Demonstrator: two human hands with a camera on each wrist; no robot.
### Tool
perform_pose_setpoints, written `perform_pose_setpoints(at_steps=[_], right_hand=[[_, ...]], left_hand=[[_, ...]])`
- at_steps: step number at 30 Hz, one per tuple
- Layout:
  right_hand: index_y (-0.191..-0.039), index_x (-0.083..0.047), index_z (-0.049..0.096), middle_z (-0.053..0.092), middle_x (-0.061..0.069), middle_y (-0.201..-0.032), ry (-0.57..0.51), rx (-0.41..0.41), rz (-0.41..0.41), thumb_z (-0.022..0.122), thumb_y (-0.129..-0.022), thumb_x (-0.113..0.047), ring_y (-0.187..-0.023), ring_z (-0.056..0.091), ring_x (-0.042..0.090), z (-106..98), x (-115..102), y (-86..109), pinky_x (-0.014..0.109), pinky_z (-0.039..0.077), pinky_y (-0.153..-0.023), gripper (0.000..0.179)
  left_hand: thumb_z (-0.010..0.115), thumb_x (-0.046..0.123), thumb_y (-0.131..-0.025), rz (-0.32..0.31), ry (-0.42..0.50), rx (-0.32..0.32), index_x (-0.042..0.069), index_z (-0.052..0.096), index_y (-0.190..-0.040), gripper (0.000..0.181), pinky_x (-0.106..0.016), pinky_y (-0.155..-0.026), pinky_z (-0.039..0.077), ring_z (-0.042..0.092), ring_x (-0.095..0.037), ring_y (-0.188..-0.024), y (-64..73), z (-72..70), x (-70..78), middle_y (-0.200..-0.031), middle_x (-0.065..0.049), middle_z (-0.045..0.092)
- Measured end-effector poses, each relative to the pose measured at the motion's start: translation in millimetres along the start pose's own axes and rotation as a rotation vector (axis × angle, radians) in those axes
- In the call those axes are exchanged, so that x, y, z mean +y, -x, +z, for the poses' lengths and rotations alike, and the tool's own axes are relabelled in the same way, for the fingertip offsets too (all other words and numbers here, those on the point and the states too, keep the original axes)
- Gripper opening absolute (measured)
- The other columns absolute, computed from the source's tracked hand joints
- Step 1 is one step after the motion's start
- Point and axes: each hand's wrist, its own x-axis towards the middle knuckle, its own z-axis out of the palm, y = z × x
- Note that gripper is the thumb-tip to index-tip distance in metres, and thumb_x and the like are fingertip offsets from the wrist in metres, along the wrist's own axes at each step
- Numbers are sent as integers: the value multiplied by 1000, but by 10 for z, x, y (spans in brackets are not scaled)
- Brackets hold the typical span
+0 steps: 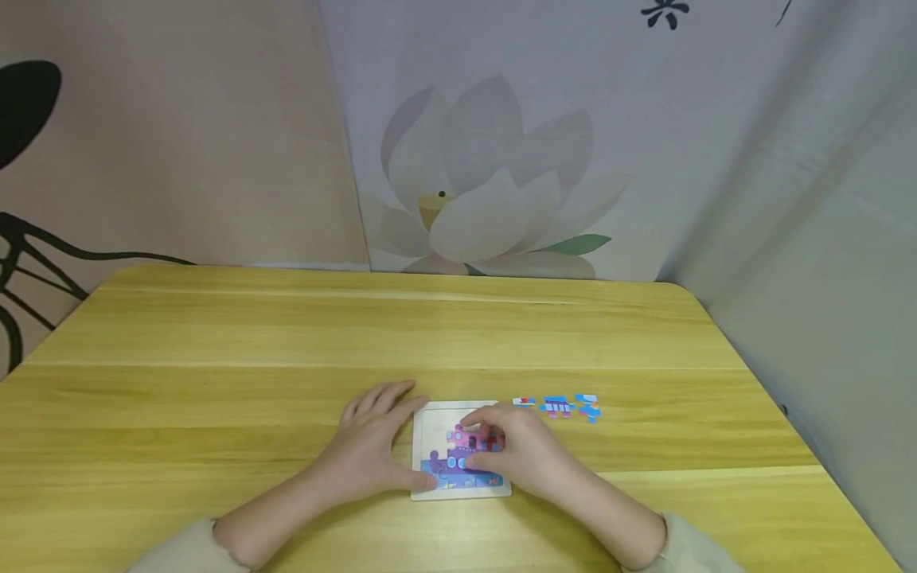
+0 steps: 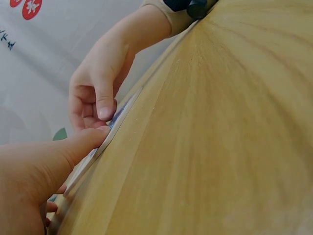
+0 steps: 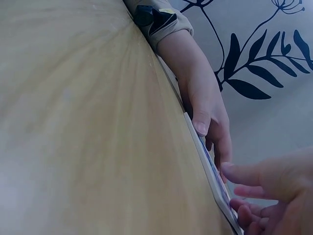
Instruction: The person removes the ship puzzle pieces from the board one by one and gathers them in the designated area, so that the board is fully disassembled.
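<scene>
A white puzzle tray (image 1: 437,418) lies on the wooden table near the front edge, with blue, purple and pink pieces fitted in its lower half. My left hand (image 1: 387,438) rests flat along the tray's left side, its thumb (image 2: 88,142) on the lower left corner. My right hand (image 1: 487,443) is curled over the tray from the right and pinches a pink and red puzzle piece (image 1: 464,435) among the fitted ones. In the right wrist view the tray's edge (image 3: 211,166) shows side-on between both hands.
Three loose puzzle pieces (image 1: 557,407) lie in a row on the table just right of the tray. A printed curtain with a lotus (image 1: 487,199) hangs behind the table. The table's right edge (image 1: 788,414) is close to a grey cloth wall.
</scene>
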Motion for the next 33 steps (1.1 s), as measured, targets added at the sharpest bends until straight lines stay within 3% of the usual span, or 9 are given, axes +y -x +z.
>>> perform_pose_setpoints(at_steps=[13, 19, 33], right_hand=[[-118, -9, 67, 55, -10, -80, 127, -78, 23, 82, -75, -19, -73, 48, 8, -16, -79, -56, 23, 44, -63, 47], [-116, -7, 68, 57, -8, -82, 128, -84, 0, 82, -74, -16, -75, 49, 9, -22, -87, -56, 24, 44, -64, 44], [-115, -10, 68, 56, -9, -82, 116, -58, 41, 83, -73, -14, -74, 50, 8, 4, -119, -35, 23, 45, -64, 44]], left_hand=[[74, 72, -57, -9, 2, -1, 11, 48, -141, 106, -66, -106, 12, 22, -39, -137, -1, 7, -4, -151, -12, 31], [73, 73, -58, -11, 1, -4, 11, 48, -141, 106, -66, -106, 12, 22, -39, -137, -3, 10, -6, -151, -12, 31], [73, 73, -57, -9, -8, 0, 12, 48, -141, 107, -66, -106, 12, 23, -38, -137, -10, 26, -17, -151, -11, 32]])
